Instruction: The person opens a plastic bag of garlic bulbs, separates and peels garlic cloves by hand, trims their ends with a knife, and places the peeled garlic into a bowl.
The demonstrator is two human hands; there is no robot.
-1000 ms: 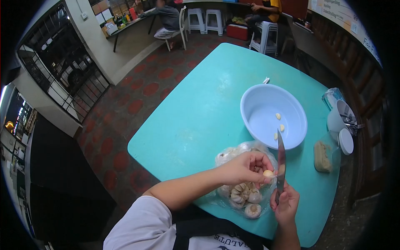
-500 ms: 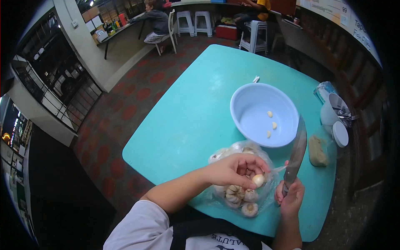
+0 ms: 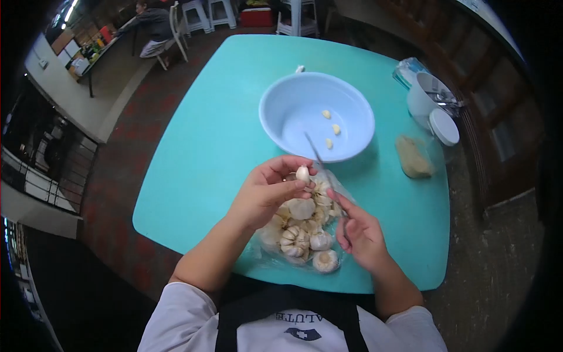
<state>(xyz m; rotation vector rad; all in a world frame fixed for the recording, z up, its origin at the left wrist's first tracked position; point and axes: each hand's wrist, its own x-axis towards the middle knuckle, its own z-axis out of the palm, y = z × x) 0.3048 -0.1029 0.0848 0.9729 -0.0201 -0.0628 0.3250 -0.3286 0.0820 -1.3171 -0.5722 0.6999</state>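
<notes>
Between the fingertips of my left hand (image 3: 272,190) is a single garlic clove (image 3: 302,173), held up over the near rim of the basin. My right hand (image 3: 363,232) is closed round the handle of a knife (image 3: 317,154), its index finger along the blade, which is seen nearly edge-on beside the clove. Under both hands, a clear plastic bag (image 3: 340,186) lies with several garlic bulbs (image 3: 295,241) and loose skins. Three peeled cloves (image 3: 336,129) rest inside the light blue basin (image 3: 270,130) just beyond.
The turquoise table (image 3: 193,170) has rounded corners. Along its right side are a bagged brown block (image 3: 414,157), a white lid (image 3: 444,127), a tub of cutlery (image 3: 423,97) and a blue-white packet (image 3: 409,71). A seated person (image 3: 153,26) is at the far left counter.
The view has shifted. My left hand has raised the clove from above the bulbs toward the basin. The knife has swung from upright at the right to beside the clove.
</notes>
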